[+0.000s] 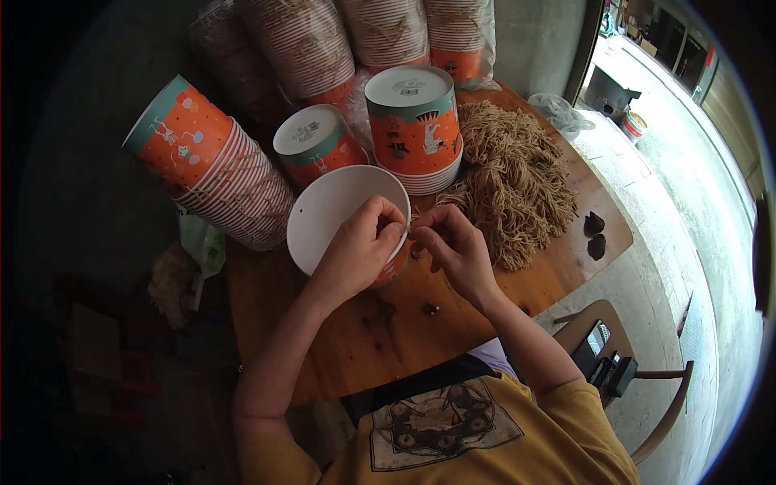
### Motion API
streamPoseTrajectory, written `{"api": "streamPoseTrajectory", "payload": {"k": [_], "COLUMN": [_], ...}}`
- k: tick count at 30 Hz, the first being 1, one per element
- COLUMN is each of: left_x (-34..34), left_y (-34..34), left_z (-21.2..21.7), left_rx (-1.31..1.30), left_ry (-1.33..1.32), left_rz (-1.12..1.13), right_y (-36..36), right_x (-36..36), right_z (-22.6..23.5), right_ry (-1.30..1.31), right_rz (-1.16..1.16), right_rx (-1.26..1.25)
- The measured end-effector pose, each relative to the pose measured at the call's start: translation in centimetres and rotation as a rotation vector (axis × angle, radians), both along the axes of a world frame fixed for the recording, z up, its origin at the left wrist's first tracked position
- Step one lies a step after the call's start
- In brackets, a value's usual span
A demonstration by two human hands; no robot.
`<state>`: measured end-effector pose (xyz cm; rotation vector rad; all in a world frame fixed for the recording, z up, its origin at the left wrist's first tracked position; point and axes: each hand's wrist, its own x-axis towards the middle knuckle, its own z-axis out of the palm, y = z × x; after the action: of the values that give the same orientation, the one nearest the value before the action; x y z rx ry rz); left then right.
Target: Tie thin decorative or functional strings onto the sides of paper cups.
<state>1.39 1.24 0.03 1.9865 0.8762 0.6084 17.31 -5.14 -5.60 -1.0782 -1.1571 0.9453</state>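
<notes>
A white-lined paper bucket point(311, 230) with an orange outside is tilted toward me on the wooden table, a small dark hole near its left rim. My left hand point(364, 246) reaches over its opening, thumb and forefinger pinched at the right rim. Just outside that rim, my right hand point(454, 246) pinches too, fingertips almost meeting the left ones. A thin bit of tan cord point(413, 229) shows between the fingertips; most of it is hidden. To the right of the hands lies a large heap of tan cords point(517, 178).
Upside-down orange buckets point(414, 121) and a shorter one point(315, 149) stand behind. A nested stack point(226, 174) leans at the left, wrapped stacks point(299, 48) at the back. Two dark pieces point(595, 234) lie near the table's right edge. A chair point(602, 323) holds a phone point(596, 338).
</notes>
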Motion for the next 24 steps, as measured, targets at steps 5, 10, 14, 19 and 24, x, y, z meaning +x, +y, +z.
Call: {"api": "streamPoseTrajectory", "payload": {"k": [5,10,14,19,24], "left_x": [-0.02,0.19,0.14,0.11,0.13], "left_y": [0.11,-0.41,-0.63,-0.57,-0.55], "left_z": [-0.19,-0.04,0.16,-0.11,-0.23], "left_rx": [0.049,0.038,0.144,0.180,0.184], "left_ry": [-0.025,-0.079,0.018,0.027,0.003], "left_rz": [0.003,-0.007,0.018,0.034,0.041], "right_y": [0.10,0.03,0.07,0.10,-0.11], "right_x": [-0.12,-0.52,-0.49,-0.48,-0.50], "right_z": [-0.43,-0.11,-0.21,-0.79,-0.66], "right_ry": [0.104,0.168,0.187,0.161,0.169], "right_rz": [0.048,0.065,0.072,0.074,0.068], "right_rx": [-0.006,0.017,0.023,0.048,0.043]}}
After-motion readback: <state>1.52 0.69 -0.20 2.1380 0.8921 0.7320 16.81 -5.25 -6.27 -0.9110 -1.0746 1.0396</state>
